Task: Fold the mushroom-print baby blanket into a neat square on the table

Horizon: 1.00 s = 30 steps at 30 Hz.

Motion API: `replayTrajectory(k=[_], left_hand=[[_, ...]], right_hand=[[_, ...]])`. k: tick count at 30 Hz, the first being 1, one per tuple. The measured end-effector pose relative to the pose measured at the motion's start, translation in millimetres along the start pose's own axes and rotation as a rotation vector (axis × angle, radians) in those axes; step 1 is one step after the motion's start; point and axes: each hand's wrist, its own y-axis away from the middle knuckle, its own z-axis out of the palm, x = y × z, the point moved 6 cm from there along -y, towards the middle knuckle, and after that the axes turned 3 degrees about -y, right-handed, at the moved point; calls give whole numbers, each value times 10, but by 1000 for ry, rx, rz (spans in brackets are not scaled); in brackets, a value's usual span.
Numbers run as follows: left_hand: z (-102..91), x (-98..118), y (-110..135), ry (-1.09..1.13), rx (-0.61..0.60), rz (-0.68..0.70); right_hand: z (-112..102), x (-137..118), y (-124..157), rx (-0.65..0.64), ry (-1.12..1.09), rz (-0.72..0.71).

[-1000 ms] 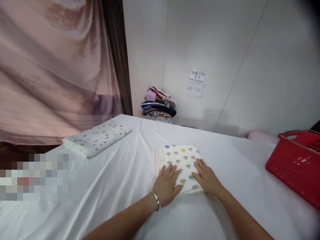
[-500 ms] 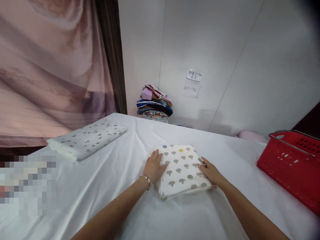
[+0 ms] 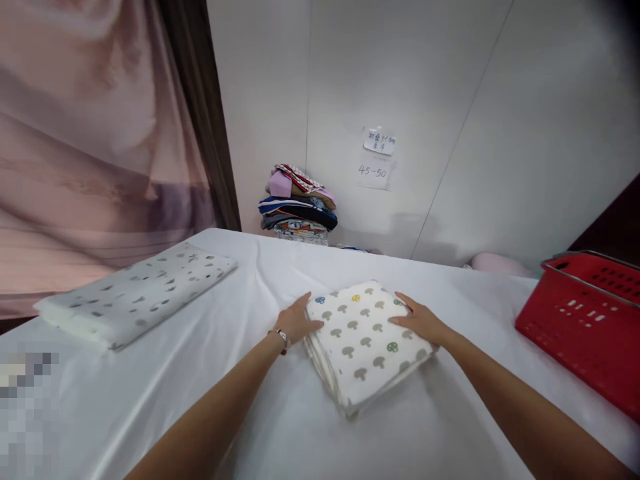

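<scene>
A white folded cloth [image 3: 365, 340] printed with grey mushrooms and a few blue, yellow and green ones lies turned at an angle on the white-covered table. My left hand [image 3: 296, 320], with a bracelet at the wrist, grips its left edge, thumb on top and the other fingers partly hidden at the side. At the opposite edge, my right hand [image 3: 420, 323] grips the cloth with its thumb over the upper face. Layered folds show along the lower left side. Farther left lies another folded white cloth [image 3: 145, 287] with grey spots.
A red plastic basket [image 3: 580, 347] with a metal handle stands at the right. Behind the table's far edge [image 3: 280, 241] rises a stack of folded textiles [image 3: 298, 203]. Paper notes [image 3: 375, 172] hang on the wall, and a pink curtain [image 3: 100, 160] hangs at left.
The mushroom-print cloth has turned, its near corner now pointing toward me. Both hands have shifted with it along its edges. The camera view has swung slightly right.
</scene>
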Motion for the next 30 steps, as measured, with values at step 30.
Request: replayTrajectory(k=[30], left_hand=[[-89,205,1343,-111,20,154]], right_hand=[[1144,-1014,1630,-14,538,-484]])
